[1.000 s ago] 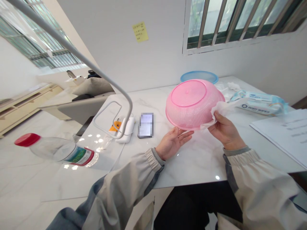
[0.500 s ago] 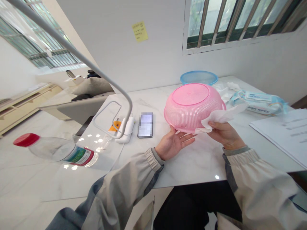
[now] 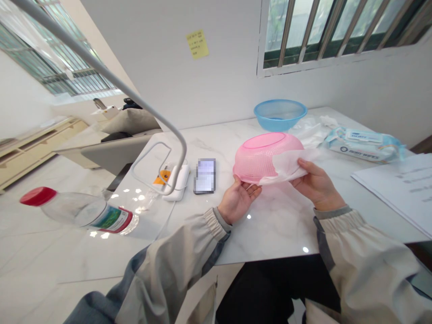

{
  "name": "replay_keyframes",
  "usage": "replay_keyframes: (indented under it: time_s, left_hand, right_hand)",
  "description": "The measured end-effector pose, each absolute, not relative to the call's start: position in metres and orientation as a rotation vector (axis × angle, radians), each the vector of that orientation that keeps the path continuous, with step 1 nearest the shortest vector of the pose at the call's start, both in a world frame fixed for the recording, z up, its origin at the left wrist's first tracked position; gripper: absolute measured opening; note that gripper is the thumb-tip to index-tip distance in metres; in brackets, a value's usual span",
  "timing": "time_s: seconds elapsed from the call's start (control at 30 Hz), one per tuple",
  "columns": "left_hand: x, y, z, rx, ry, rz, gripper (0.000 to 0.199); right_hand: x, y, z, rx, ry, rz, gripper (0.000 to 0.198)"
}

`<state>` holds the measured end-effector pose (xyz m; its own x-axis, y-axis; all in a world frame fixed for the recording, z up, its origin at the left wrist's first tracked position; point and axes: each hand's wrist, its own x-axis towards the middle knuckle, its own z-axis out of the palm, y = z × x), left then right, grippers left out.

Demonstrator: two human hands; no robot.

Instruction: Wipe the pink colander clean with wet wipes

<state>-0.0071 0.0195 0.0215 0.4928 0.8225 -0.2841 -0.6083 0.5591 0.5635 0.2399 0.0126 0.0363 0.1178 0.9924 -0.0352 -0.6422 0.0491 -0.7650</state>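
Observation:
A pink plastic colander (image 3: 254,162) is held upside down and tilted above the white table (image 3: 270,234). My left hand (image 3: 238,200) grips its near rim, thumb outside and fingers underneath. In my right hand (image 3: 315,182) a white wet wipe (image 3: 288,165) is pinched and lies against the colander's right side. Part of the rim there is hidden by the wipe. Behind the colander stands a blue plastic basin (image 3: 280,118).
A body wipes pack (image 3: 364,144) and papers (image 3: 398,189) lie to the right. To the left are a phone (image 3: 204,176), a white power strip (image 3: 177,183) with a cable, a red-capped bottle (image 3: 84,211) and a grey curved lamp arm (image 3: 135,96).
The colander has been lowered and tilted, so more of the blue basin shows behind it. My right hand has spread the wipe further over the colander's side.

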Motion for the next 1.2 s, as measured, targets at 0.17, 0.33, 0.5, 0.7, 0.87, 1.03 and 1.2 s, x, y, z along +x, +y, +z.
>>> replay_keyframes:
  time_s: [0.17,0.33,0.5,0.7,0.87,1.03,1.2]
  left_hand:
    - [-0.007,0.018,0.024,0.421,0.549,0.913,0.058]
    - [-0.009,0.010,0.027,0.556,0.424,0.744,0.045]
    - [-0.011,0.005,0.028,0.760,0.372,0.603,0.049]
    - [-0.009,0.003,0.028,0.842,0.342,0.632,0.044]
    - [-0.008,0.004,0.024,0.833,0.393,0.710,0.049]
    - [-0.007,0.004,0.026,0.838,0.411,0.748,0.047]
    - [-0.004,0.002,0.031,0.809,0.442,0.800,0.040]
  right_hand:
    - [0.245,0.016,0.033,-0.782,-0.608,1.301,0.037]
    - [0.237,0.015,0.039,-0.694,-0.608,1.213,0.042]
    - [0.233,0.011,0.040,-0.674,-0.668,1.193,0.036]
    - [0.234,0.002,0.033,-0.753,-0.845,1.374,0.035]
    - [0.236,0.002,0.028,-0.794,-0.981,1.440,0.031]
    - [0.235,0.002,0.028,-0.821,-1.075,1.379,0.029]
    - [0.228,0.001,0.043,-0.759,-0.910,1.351,0.051]
